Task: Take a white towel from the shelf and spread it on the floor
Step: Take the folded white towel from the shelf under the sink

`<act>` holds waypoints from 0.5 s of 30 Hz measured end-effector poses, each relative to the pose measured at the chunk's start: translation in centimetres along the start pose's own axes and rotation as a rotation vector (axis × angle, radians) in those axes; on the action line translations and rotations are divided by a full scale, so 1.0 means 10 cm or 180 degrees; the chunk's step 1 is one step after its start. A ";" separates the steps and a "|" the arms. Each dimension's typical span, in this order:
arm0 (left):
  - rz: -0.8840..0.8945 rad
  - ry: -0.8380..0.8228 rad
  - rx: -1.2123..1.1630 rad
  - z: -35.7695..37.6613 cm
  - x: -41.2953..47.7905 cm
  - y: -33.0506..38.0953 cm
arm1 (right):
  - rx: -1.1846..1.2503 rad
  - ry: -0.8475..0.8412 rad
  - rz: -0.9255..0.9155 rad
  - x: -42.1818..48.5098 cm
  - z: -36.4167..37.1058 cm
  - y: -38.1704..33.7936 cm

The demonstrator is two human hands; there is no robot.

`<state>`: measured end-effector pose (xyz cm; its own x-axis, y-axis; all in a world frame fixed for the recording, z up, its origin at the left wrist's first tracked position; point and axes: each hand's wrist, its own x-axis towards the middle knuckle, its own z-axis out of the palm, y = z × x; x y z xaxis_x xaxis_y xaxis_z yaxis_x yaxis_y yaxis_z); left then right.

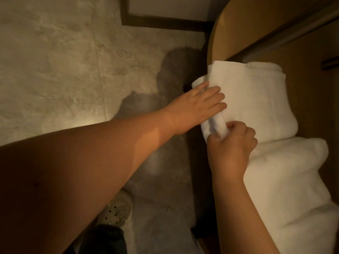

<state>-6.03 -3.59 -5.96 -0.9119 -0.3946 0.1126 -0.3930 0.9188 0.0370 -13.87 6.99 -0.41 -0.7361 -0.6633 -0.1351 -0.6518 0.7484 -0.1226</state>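
Observation:
A folded white towel (256, 99) lies on a wooden shelf (311, 74) at the right, its left edge hanging past the shelf's front. My left hand (198, 105) rests flat on top of that edge, fingers spread. My right hand (233, 143) pinches the towel's near corner between thumb and fingers. A second white towel (286, 180) lies closer to me on the same shelf. The grey stone floor (64, 70) fills the left of the view.
A curved wooden panel (238, 28) rises above the shelf. A dark wooden frame (156, 21) stands at the far wall. My light shoe (117, 209) and dark trouser leg are on the floor below my left arm.

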 end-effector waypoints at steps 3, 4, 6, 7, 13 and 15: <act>0.0016 0.0152 0.0305 0.04 0.00 0.08 | -0.0319 -0.0070 -0.0215 -0.08 0.09 0.03; 0.0008 0.0206 0.0395 0.06 0.00 0.09 | -0.0410 -0.0086 -0.0263 -0.09 0.12 0.05; -0.0028 0.0202 0.0449 0.10 0.00 0.11 | -0.0483 -0.0018 -0.0315 -0.09 0.16 0.08; -0.0028 0.0190 0.0377 0.11 0.00 0.11 | -0.0470 0.0053 -0.0340 -0.08 0.18 0.09; 0.0147 0.0564 -0.0176 0.07 0.03 0.06 | -0.0065 0.0471 -0.0489 -0.06 0.18 0.15; 0.0184 0.0660 -0.0500 0.00 0.04 0.02 | 0.0207 0.0540 -0.0562 -0.10 0.13 0.16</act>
<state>-6.48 -3.53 -5.93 -0.8823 -0.3457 0.3193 -0.3030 0.9365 0.1766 -13.93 8.82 -1.78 -0.6355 -0.7698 0.0602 -0.7640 0.6156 -0.1933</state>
